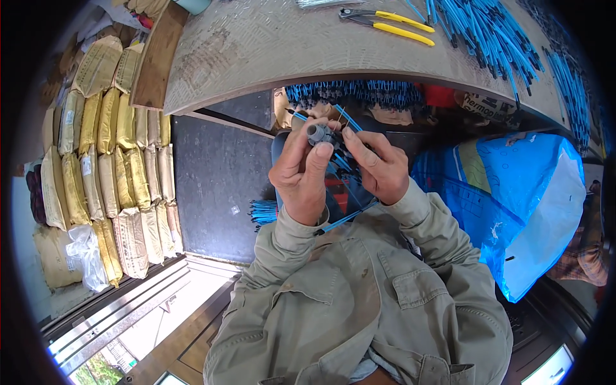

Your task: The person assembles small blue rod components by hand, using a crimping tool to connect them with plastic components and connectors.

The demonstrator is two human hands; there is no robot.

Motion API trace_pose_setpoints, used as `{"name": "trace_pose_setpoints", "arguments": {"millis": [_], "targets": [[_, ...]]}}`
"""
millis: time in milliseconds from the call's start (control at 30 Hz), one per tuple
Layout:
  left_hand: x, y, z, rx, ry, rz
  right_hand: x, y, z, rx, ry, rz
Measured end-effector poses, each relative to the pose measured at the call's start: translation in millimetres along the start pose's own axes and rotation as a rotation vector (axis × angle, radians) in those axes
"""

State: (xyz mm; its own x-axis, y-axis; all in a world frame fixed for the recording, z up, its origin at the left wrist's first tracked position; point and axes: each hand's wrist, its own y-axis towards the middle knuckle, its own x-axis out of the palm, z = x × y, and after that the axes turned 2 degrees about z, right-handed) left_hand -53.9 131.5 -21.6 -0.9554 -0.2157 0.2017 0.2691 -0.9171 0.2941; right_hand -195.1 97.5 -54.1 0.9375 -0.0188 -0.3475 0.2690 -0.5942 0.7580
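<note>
In front of my chest, my left hand (300, 170) grips a grey plastic fitting (316, 133) with a round open end, its thumb pressed along the side. Thin blue tubes (348, 119) with black ends stick out around the fitting, and one blue tube (346, 217) hangs below near my left cuff. Close beside it, my right hand (383, 168) is closed in a pinch at the fitting's right side. A thin, light-coloured strand shows by its fingertips; what exactly they hold is hidden.
Ahead is a worktable (256, 58) bearing yellow-handled pliers (401, 27) and a heap of blue tubes (491, 38). More blue-tubed pieces (353, 92) lie beneath its edge. A big blue plastic bag (507, 192) stands at right. Stacked sacks (115, 128) line the left; another person's sleeve (587, 256) shows far right.
</note>
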Motion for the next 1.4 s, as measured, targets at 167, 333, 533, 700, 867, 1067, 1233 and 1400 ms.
{"name": "trace_pose_setpoints", "arguments": {"millis": [167, 333, 533, 700, 867, 1067, 1233, 1400], "targets": [[-5.6, -1.4, 0.3, 0.028, 0.096, -0.073, -4.2, 2.5, -6.7, 0.024, -0.027, -0.038], [5.5, -10.4, -1.3, 0.140, 0.105, -0.055, 1.5, -11.2, -15.4, -0.013, 0.048, -0.060], [0.0, -8.8, -11.6, 0.107, -0.063, -0.132, 9.7, -11.7, -34.8, 0.356, 0.460, 0.139], [0.5, -13.0, -14.3, 0.129, -0.045, -0.117, 9.5, -16.8, -30.1, 0.358, 0.425, 0.172], [5.8, -13.3, -11.1, 0.129, 0.048, -0.086, 6.4, -14.1, -30.5, 0.125, 0.104, 0.132], [10.4, -16.4, -10.2, 0.124, 0.069, -0.023, 11.0, -15.7, -27.8, 0.126, 0.053, 0.128], [11.3, -19.2, -9.5, 0.118, 0.077, 0.015, 10.0, -13.2, -19.1, 0.073, 0.083, 0.088], [12.7, -19.5, -9.0, 0.133, 0.100, -0.017, 1.5, -11.6, -11.8, 0.043, 0.182, -0.009]]}}
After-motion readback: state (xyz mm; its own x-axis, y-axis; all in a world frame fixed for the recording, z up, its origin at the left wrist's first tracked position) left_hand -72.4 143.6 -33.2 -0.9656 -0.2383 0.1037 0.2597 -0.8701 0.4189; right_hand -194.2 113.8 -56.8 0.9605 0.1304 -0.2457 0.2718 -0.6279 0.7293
